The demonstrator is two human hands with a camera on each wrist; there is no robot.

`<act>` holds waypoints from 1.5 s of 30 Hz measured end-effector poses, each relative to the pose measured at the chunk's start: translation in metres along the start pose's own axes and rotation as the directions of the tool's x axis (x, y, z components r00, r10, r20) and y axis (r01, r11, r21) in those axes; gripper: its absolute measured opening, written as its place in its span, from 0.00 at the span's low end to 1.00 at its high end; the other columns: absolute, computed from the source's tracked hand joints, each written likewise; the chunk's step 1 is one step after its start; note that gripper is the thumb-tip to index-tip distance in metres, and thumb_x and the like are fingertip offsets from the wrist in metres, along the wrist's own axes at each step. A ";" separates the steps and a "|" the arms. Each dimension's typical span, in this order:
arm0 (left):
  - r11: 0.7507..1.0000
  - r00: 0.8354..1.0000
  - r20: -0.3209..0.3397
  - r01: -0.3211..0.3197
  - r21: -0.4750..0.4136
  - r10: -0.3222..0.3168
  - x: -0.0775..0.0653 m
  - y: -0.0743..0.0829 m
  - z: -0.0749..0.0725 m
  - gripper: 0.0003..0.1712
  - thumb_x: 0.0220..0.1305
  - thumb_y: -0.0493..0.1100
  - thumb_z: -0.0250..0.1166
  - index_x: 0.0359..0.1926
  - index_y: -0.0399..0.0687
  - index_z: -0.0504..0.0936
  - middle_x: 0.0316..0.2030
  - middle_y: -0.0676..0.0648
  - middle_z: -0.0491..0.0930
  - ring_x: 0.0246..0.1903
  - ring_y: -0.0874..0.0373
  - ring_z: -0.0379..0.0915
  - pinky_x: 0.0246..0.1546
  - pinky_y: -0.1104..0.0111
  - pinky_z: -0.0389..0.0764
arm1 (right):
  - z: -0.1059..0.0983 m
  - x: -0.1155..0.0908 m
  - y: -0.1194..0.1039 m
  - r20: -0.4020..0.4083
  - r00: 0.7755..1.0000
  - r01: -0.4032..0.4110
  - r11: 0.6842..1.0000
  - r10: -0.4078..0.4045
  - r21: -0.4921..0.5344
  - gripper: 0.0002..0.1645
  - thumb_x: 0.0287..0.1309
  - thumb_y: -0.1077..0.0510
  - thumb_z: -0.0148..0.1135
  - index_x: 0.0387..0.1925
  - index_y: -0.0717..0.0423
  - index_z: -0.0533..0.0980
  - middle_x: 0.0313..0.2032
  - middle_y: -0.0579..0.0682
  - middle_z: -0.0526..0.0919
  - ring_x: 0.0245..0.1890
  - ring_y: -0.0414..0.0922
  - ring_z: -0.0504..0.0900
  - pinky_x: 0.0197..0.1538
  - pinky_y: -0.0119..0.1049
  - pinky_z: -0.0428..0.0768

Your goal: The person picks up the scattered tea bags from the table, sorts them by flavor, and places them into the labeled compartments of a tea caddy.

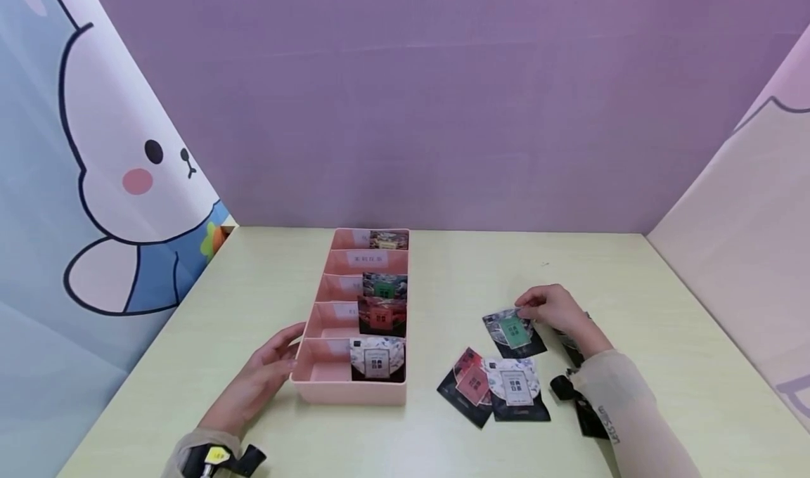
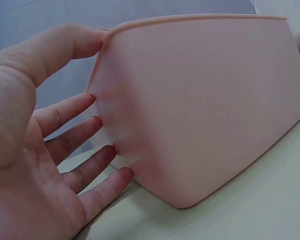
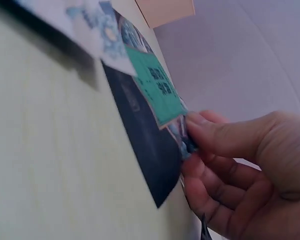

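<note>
In the head view my right hand [image 1: 557,313] pinches the upper right edge of a dark sachet with a green label [image 1: 515,332]. The right wrist view shows the thumb and fingers [image 3: 222,137] on that edge. My left hand [image 1: 268,369] touches the left side of a pink compartment box [image 1: 351,393]; in the left wrist view its straight fingers [image 2: 102,190] press the wall, with the thumb at the rim. Nearer me lie a red-labelled sachet [image 1: 470,388] and a white-topped sachet [image 1: 517,391], edges touching.
Standing in the box's compartments are a white sachet [image 1: 377,358] at the front, a red sachet [image 1: 382,316], a green sachet [image 1: 384,287] and another sachet [image 1: 389,240] at the back. More dark packets [image 1: 588,418] lie partly hidden by the right arm. A purple wall [image 1: 443,112] stands behind.
</note>
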State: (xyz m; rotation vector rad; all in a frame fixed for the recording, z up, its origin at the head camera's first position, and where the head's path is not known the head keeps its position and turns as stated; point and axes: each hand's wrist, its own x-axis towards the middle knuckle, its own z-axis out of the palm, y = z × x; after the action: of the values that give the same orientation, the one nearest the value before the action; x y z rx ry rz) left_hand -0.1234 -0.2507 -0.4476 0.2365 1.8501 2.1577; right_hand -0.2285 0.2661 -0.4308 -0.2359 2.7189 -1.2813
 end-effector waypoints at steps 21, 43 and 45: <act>0.995 0.992 0.084 -0.092 -0.044 0.096 0.002 -0.004 -0.004 0.29 0.69 0.31 0.53 0.69 0.51 0.68 0.64 0.58 0.70 0.61 0.66 0.68 0.58 0.72 0.71 | -0.004 0.003 0.007 -0.083 0.991 -0.089 0.986 0.101 0.139 0.21 0.58 0.68 0.65 0.55 0.70 0.78 0.43 0.61 0.84 0.31 0.42 0.80 0.31 0.35 0.78; 1.000 1.000 0.013 -0.025 -0.011 0.026 0.001 -0.001 -0.002 0.31 0.69 0.33 0.56 0.71 0.44 0.64 0.64 0.55 0.70 0.60 0.66 0.69 0.58 0.72 0.72 | -0.012 -0.003 -0.011 -0.098 0.984 -0.116 0.950 0.150 0.289 0.20 0.62 0.71 0.60 0.55 0.75 0.75 0.49 0.66 0.80 0.32 0.39 0.82 0.36 0.36 0.84; 1.000 1.000 0.002 -0.013 -0.006 0.013 0.001 -0.001 -0.001 0.31 0.69 0.33 0.56 0.72 0.43 0.63 0.64 0.54 0.69 0.60 0.66 0.69 0.58 0.72 0.72 | -0.013 -0.003 -0.011 -0.101 0.984 -0.109 0.950 0.144 0.292 0.20 0.62 0.71 0.60 0.55 0.76 0.75 0.49 0.66 0.79 0.32 0.39 0.82 0.35 0.36 0.84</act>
State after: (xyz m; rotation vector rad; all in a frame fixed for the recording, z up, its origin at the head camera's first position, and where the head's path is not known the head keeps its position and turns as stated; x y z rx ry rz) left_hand -0.1250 -0.2514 -0.4491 0.2506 1.8454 2.1705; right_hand -0.2275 0.2695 -0.4138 0.0482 2.5479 -1.6748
